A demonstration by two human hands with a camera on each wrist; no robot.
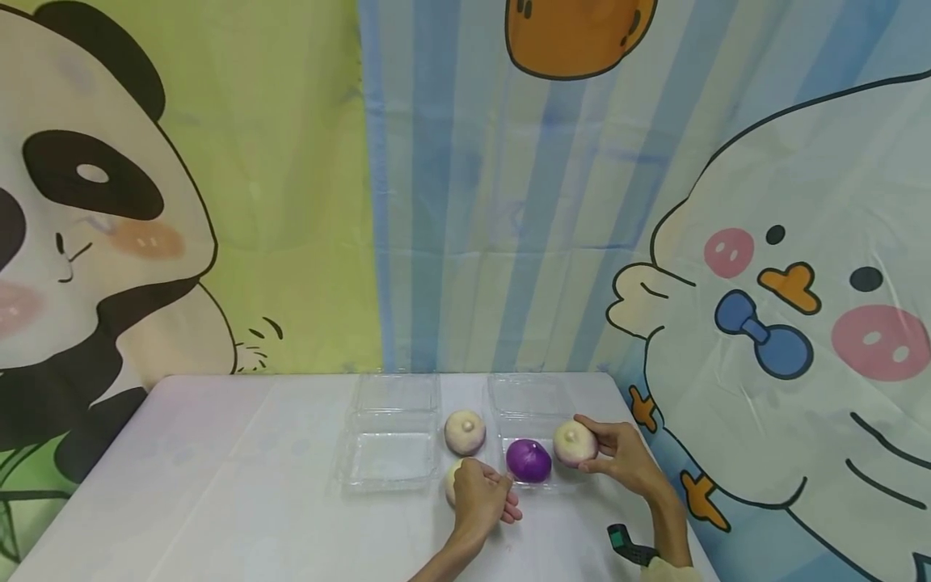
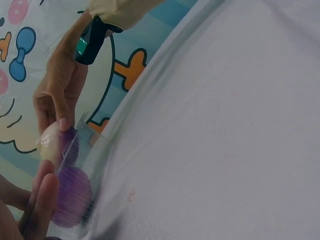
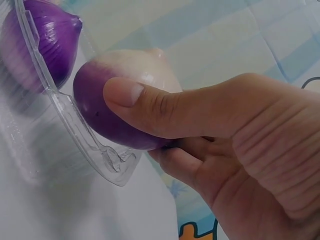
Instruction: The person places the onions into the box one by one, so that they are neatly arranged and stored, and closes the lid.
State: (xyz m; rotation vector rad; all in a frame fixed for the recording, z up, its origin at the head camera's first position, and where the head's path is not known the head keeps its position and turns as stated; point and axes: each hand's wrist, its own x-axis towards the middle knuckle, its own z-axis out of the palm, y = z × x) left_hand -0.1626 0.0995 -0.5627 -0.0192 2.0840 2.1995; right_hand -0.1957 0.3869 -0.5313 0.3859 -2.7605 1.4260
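My right hand pinches a white-and-purple turnip between thumb and fingers, at the right end of a clear plastic box. In the right wrist view the turnip overlaps the box's rim, its purple part towards the box. A glossy purple onion sits inside that box, left of the turnip. My left hand is at the box's front left, fingers loosely bent, with no clear hold on anything. Partly hidden behind it is another pale turnip; whether they touch I cannot tell.
A third turnip stands between the two boxes. Left of it lies a second clear box, its lid folded back. The white table meets a cartoon-printed curtain at its back edge.
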